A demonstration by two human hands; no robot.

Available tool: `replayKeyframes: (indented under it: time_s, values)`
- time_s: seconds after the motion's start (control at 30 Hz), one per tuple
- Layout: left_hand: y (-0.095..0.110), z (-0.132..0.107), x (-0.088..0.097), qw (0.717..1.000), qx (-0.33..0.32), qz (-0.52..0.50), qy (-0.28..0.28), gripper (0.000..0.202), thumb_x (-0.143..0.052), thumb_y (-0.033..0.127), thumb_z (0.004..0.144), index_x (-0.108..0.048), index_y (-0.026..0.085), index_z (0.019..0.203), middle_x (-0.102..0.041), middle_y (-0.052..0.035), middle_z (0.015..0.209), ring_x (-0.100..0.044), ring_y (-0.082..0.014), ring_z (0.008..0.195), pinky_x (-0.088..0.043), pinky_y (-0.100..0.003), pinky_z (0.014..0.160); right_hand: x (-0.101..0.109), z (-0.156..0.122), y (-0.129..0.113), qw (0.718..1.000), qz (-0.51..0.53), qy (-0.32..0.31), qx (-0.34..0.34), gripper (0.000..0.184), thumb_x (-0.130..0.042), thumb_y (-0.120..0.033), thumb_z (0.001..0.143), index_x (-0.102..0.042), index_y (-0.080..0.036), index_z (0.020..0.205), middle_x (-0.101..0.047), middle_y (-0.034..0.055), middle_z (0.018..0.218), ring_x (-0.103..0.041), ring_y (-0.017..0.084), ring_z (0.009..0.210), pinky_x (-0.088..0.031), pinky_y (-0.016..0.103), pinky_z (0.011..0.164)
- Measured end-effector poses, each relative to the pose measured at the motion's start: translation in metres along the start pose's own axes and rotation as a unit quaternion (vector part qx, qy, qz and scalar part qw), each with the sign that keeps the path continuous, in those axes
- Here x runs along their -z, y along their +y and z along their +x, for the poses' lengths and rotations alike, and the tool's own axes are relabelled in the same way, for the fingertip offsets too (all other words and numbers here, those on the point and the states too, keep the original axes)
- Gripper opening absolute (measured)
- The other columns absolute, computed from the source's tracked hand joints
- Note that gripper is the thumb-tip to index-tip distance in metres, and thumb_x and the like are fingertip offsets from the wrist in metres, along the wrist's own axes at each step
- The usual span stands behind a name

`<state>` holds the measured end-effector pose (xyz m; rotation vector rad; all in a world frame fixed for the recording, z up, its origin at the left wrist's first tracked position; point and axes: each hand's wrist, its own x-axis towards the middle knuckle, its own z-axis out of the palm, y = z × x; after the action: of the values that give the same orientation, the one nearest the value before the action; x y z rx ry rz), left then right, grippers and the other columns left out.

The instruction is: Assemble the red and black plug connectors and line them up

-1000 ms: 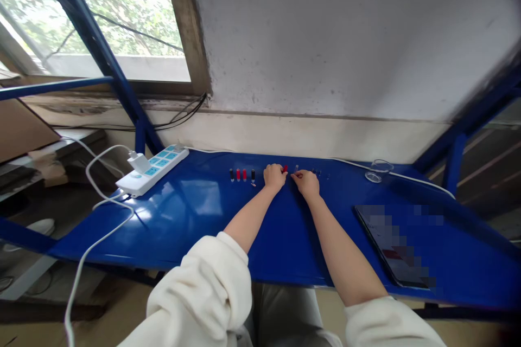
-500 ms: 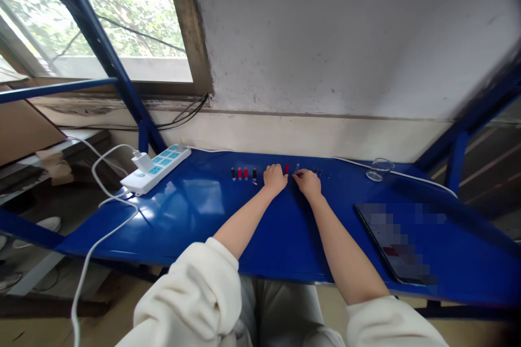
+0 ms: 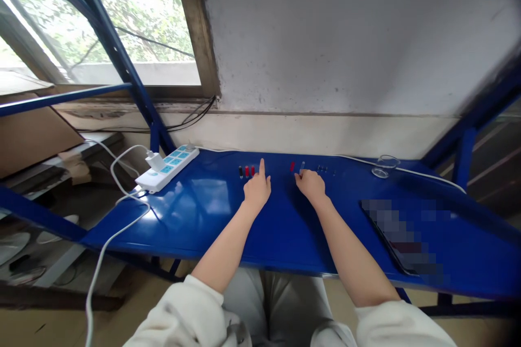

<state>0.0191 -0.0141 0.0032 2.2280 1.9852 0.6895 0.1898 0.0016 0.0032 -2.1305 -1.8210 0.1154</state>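
Observation:
On the blue table (image 3: 203, 211) near the wall stands a row of small black and red pieces (image 3: 246, 171). My left hand (image 3: 257, 190) lies just right of that row, index finger stretched out and pointing up, the other fingers curled with nothing in them. A single red piece (image 3: 292, 166) and a small clear piece (image 3: 302, 166) stand further right. My right hand (image 3: 312, 185) rests on the table just below the clear piece, fingers curled; whether the fingertips touch it I cannot make out. Several tiny dark pieces (image 3: 322, 168) sit beyond.
A white power strip (image 3: 167, 168) with a plugged charger and white cable (image 3: 106, 238) lies at the table's back left. A clear glass dish (image 3: 383, 166) sits at the back right, a dark tablet (image 3: 401, 233) near the right front edge. Blue frame bars stand on both sides.
My left hand drew back from the red piece and moved left toward the row, its index finger now extended. The red piece stands free. My right hand stayed in place.

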Motion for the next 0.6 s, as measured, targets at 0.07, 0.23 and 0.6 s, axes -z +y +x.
replayKeyframes:
  time_s: [0.07,0.23,0.6]
  values:
    - [-0.002,0.002,-0.001,1.000,0.009,0.006,-0.006,0.059,-0.032,0.034,0.087,-0.008,0.022,0.139,-0.061,-0.0131,0.091,-0.062,-0.0248,0.073,-0.045,-0.032,0.065,0.001,-0.003,-0.002,1.000,0.001,0.005,0.017,0.029,-0.040,-0.035,0.084,-0.060,-0.016,0.074,-0.061,0.0112,0.070,-0.060,0.022,0.066,-0.037,0.026,0.052]
    - [-0.004,0.006,-0.006,1.000,0.015,0.017,-0.011,0.051,-0.027,0.033,0.088,-0.017,0.022,0.138,-0.057,-0.0152,0.105,-0.062,-0.0245,0.079,-0.045,-0.033,0.067,-0.001,-0.006,-0.003,0.998,0.011,0.016,0.061,0.031,-0.038,-0.037,0.084,-0.058,-0.017,0.069,-0.059,0.0073,0.063,-0.057,0.018,0.059,-0.031,0.024,0.047]
    - [-0.011,0.015,-0.018,0.940,-0.009,-0.340,0.021,0.021,-0.038,0.020,0.085,-0.052,0.018,0.100,-0.064,-0.0038,0.079,-0.058,-0.0115,0.058,-0.045,-0.023,0.057,-0.009,-0.007,-0.009,0.985,0.137,0.025,0.104,0.032,-0.032,-0.040,0.087,-0.055,-0.018,0.080,-0.060,0.0051,0.067,-0.056,0.016,0.061,-0.035,0.022,0.053]
